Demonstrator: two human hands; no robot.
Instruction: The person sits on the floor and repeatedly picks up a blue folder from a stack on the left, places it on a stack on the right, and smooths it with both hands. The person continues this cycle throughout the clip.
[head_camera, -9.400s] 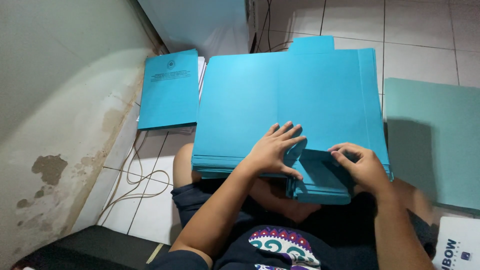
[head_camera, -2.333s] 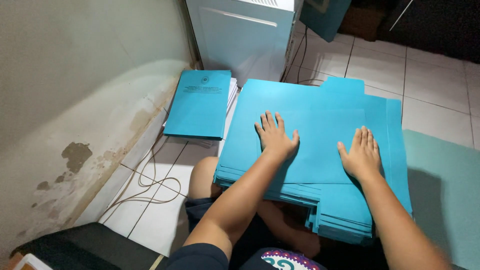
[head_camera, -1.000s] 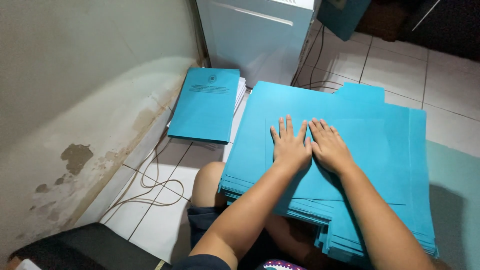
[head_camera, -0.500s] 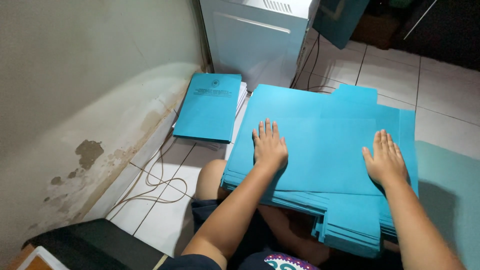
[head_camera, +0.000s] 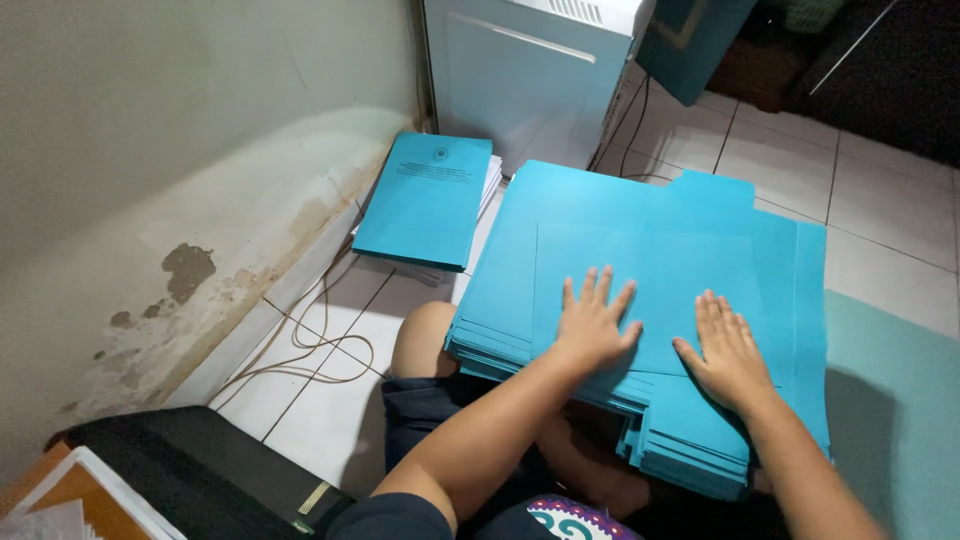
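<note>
The folders are plain bright turquoise, as is the booklet, which carries small dark print. The floor has white tiles with dark grout, the wall is off-white with brown stains, and the cabinet is white.

White floor tiles cover the ground. A stained, peeling wall stands left. A white cabinet sits far back.

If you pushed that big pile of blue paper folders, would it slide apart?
Probably. The stack of blue paper folders is many loose, smooth sheets, already fanned at the near edge. It likely feels heavy whole. A single sheet would probably flop. Both the left hand and right hand press flat on top.
</note>
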